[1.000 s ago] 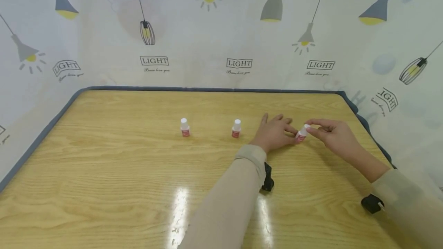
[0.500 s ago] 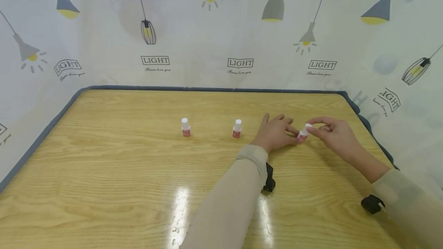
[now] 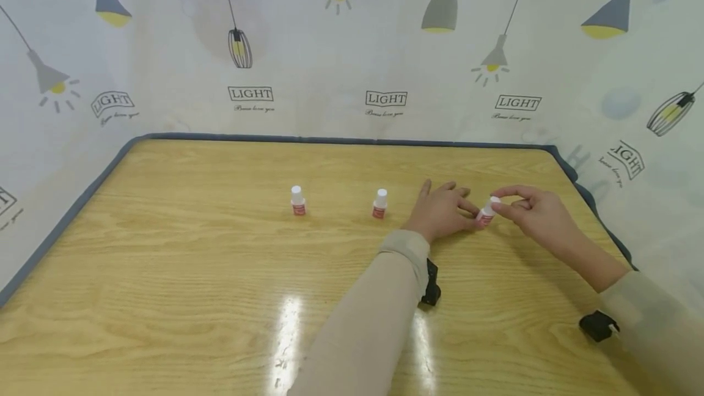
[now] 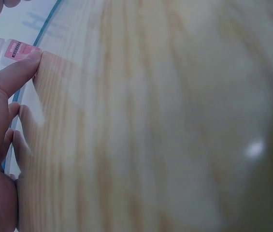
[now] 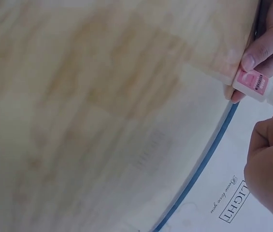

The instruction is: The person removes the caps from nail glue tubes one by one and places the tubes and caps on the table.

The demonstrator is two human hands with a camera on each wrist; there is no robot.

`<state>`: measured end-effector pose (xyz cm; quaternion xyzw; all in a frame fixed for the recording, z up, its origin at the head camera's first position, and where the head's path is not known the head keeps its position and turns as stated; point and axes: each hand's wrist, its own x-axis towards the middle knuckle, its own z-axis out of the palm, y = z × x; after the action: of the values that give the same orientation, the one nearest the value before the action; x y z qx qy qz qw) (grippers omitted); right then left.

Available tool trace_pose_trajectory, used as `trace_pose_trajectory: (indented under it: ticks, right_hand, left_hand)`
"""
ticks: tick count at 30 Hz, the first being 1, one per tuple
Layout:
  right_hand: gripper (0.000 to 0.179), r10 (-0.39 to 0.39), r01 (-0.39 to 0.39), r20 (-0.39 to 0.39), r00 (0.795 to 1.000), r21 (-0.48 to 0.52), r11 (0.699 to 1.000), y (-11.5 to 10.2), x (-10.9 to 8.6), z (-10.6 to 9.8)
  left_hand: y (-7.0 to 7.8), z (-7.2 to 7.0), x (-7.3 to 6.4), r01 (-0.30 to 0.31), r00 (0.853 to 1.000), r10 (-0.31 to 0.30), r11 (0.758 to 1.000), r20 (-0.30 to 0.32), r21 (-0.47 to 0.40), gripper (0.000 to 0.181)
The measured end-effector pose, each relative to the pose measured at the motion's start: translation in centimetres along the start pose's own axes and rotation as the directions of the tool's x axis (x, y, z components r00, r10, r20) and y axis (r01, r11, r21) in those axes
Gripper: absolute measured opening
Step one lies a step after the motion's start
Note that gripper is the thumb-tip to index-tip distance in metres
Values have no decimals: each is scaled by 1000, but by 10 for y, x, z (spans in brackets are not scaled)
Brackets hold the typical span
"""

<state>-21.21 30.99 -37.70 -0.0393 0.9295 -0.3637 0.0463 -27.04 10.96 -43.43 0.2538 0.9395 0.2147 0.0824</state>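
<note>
At the right of the table, a small white bottle (image 3: 487,214) with a pink-red label stands slightly tilted between both hands. My left hand (image 3: 441,212) pinches it low down, with thumb and index finger at its base and the other fingers spread over the wood. From the other side, my right hand (image 3: 541,217) pinches the white cap between thumb and index finger. The left wrist view shows the left thumb (image 4: 22,70) against the label. In the right wrist view, the right hand (image 5: 271,164) is beside the cap, which the frame edge mostly cuts off.
Two similar bottles stand upright to the left, a nearer one (image 3: 380,203) and a farther one (image 3: 297,201). They rest on the wood-grain table (image 3: 192,261), which has a dark blue edge. Behind it hangs a pale curtain (image 3: 308,60) printed with lamps.
The head view has shifted slightly, so everything appears a little farther right. Both hands keep their hold on the bottle, with no clear movement against the table.
</note>
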Motion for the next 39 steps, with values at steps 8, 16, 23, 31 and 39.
trace_pose_trajectory:
  ticks: [8, 16, 23, 31, 39]
  right_hand:
    - [55, 48, -48, -10, 999, -37, 998, 2, 2, -2]
    - [51, 10, -10, 27, 1000, 1, 1000, 4, 1, -4]
    - [52, 50, -49, 37, 998, -26, 998, 3, 4, -5]
    - [48, 5, -7, 67, 998, 27, 1000, 8, 5, -7]
    - [43, -48, 46, 54, 997, 42, 998, 8, 4, -6]
  left_hand:
    - [0, -1, 0, -7, 1000, 7, 1000, 10, 3, 33]
    - [0, -1, 0, -4, 1000, 4, 1000, 12, -3, 31]
    - [0, -1, -1, -6, 1000, 7, 1000, 11, -21, 33]
    - [-1, -1, -1, -14, 1000, 14, 1000, 0, -18, 35]
    - [0, -5, -3, -8, 1000, 8, 999, 12, -41, 33]
